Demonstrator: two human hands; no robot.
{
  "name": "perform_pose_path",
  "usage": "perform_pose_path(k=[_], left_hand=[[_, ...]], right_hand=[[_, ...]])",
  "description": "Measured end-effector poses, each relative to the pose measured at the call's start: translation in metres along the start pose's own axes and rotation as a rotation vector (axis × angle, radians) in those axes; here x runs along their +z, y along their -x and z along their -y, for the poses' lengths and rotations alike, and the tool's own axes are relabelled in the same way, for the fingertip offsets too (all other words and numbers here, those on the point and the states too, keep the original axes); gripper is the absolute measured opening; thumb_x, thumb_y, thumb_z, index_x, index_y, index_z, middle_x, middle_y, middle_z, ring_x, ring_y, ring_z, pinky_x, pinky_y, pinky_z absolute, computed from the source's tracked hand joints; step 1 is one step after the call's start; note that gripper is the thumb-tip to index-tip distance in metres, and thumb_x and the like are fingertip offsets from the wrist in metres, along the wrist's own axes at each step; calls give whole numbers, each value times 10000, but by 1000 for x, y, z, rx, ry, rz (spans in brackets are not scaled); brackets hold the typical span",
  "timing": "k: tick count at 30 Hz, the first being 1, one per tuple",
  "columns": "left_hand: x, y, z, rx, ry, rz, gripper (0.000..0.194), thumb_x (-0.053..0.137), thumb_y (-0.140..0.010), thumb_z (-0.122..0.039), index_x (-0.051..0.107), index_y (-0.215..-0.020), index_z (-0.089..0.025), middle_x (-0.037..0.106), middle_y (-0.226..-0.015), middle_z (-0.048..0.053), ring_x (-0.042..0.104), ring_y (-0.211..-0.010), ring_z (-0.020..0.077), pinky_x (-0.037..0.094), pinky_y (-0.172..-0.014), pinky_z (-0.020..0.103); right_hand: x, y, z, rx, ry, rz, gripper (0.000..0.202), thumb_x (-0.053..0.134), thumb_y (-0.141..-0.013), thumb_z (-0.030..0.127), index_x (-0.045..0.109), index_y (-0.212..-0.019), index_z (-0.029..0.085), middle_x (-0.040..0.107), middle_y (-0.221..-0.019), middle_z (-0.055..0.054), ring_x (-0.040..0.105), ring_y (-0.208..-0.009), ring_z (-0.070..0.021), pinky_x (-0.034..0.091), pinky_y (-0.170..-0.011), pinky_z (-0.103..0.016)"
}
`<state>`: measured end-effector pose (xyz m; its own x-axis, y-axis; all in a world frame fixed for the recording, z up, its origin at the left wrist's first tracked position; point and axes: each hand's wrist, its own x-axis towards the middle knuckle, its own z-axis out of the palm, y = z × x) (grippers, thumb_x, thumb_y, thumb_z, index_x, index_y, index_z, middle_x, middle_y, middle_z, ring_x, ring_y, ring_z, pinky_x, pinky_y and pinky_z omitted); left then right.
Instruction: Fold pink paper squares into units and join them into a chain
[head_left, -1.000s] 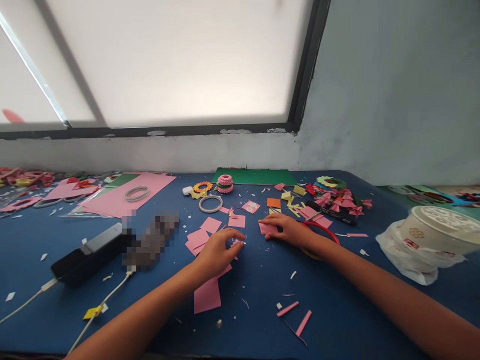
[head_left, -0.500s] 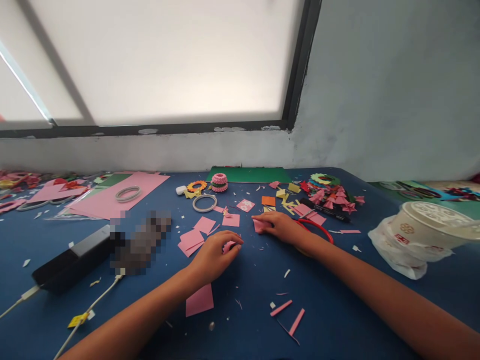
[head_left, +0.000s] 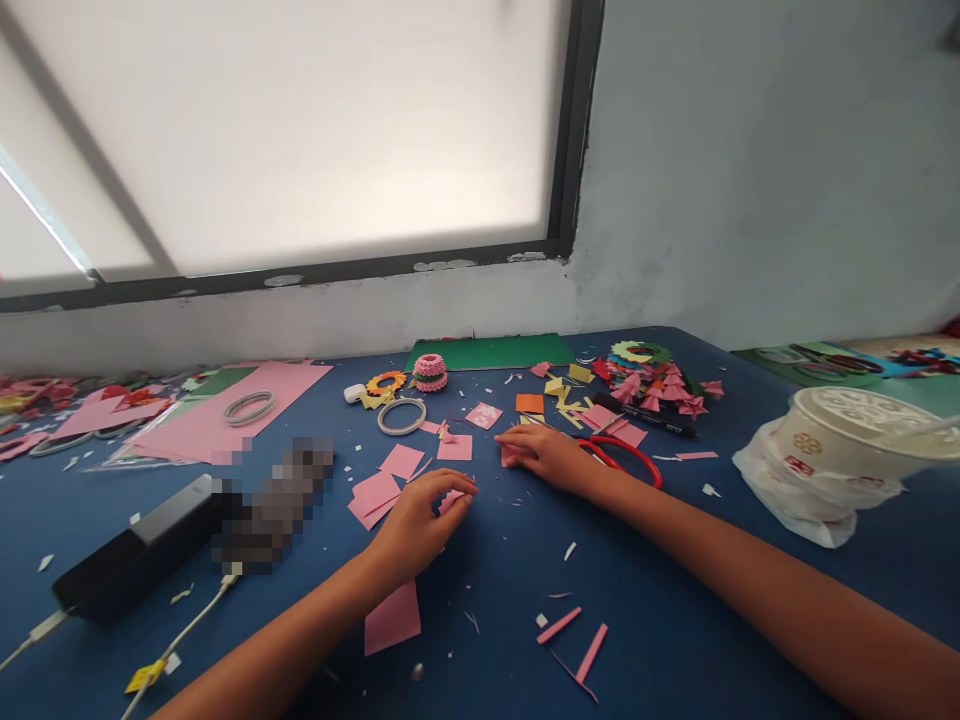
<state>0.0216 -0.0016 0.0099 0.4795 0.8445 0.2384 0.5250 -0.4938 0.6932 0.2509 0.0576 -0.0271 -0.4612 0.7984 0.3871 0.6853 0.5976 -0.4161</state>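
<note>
My left hand (head_left: 424, 520) is curled just above the blue table, thumb and fingertips close together around a small pink paper piece (head_left: 450, 501). Much of that piece is hidden by the fingers. Ahead and to the right, my right hand (head_left: 551, 458) has its thumb and fingers closed on a pink paper square (head_left: 512, 455), which is partly covered. Red-handled scissors (head_left: 626, 460) lie under and beside my right wrist. Another pink square (head_left: 394, 618) lies flat beside my left forearm. A few loose pink squares (head_left: 402, 460) are spread beyond my left hand.
White tape rolls (head_left: 402, 417) and folded pink paper pieces (head_left: 664, 390) lie farther back, near a black marker (head_left: 660, 420). A bagged paper bowl (head_left: 832, 450) stands at right. A black box with a cable (head_left: 142, 545) is at left. Paper scraps (head_left: 559, 625) litter the front.
The whole view has tilted and shifted slightly, so the table things appear a little farther left. Both hands keep nearly the same pose and place over the papers.
</note>
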Motion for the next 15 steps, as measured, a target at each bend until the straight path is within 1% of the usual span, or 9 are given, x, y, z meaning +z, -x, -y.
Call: perform_pose_path(k=[4,7,9,10,12,13,14,15], left_hand=[[1,-2,1,-6,32,4,162,498,-836,-230,648,-886,-192,643,-1006,60,598,-949,196,518,-762,304],[0,-3,1,-22,80,-21,175,502,-835,-269,645,-888,-184,640,-999,66,601,-929,203,528,-690,281],[-2,-3,-2,-55,114,-67,199,503,-835,-305,642,-896,-176,643,-973,65,612,-880,200,526,-657,277],[-3,-3,-3,-79,136,-89,217,502,-836,-325,641,-899,-170,647,-952,64,617,-849,196,523,-644,277],[-6,-1,-7,-123,205,-106,251,506,-837,-359,637,-911,-159,654,-917,62,621,-809,190,515,-627,272],[-7,-1,-9,-137,258,-92,261,516,-832,-369,633,-925,-155,657,-906,62,621,-803,188,510,-623,268],[-7,0,-11,-143,321,-60,267,533,-824,-371,627,-943,-151,660,-900,63,621,-803,186,505,-624,263],[-7,1,-12,-142,391,-15,269,557,-812,-363,621,-958,-146,663,-896,63,621,-804,181,500,-631,257]], right_hand=[[2,-2,-4,25,-50,-43,297,595,-809,188,628,-1104,173,648,-1044,-113,588,-979,-246,443,-882,-391],[-2,-1,1,47,-111,-93,298,592,-793,126,628,-1084,177,660,-995,-103,581,-972,-244,434,-887,-413],[-8,1,11,61,-172,-123,267,597,-784,104,637,-1041,167,663,-967,-97,581,-964,-231,439,-885,-401],[-11,3,19,68,-211,-131,218,605,-784,114,647,-992,158,666,-944,-92,593,-935,-217,456,-866,-382],[-16,8,37,82,-296,-129,158,636,-784,206,644,-934,156,664,-937,-82,621,-852,-191,499,-785,-343],[-17,10,47,73,-374,-88,151,632,-793,261,639,-912,169,673,-883,-54,633,-782,-168,517,-726,-315],[-18,13,56,83,-624,-1,174,631,-794,277,624,-927,166,671,-858,-45,640,-741,-156,523,-704,-309],[-18,16,64,85,-849,67,197,649,-777,292,616,-927,168,666,-831,-32,644,-741,-152,523,-714,-312]])
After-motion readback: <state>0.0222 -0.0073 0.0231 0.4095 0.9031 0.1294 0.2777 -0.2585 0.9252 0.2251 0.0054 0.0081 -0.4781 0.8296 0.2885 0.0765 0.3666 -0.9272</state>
